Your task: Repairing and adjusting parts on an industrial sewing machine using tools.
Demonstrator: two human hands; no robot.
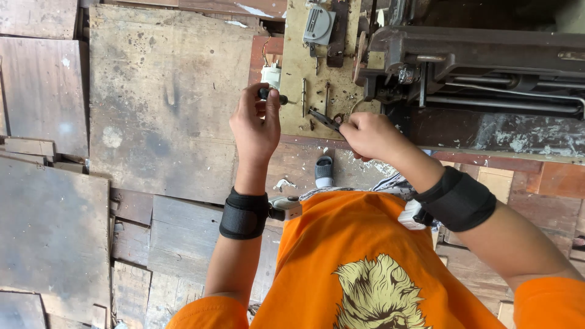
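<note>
As the view runs from left to right:
Floor: worn wooden boards (152, 97).
Left hand (256, 125): fingers closed on a small black part (272, 95), raised over the boards.
Right hand (368, 135): closed on dark pliers (323, 119), tips over the tan plate (308, 73).
Far right: dark sewing machine (481, 67) lying tipped over.
</note>
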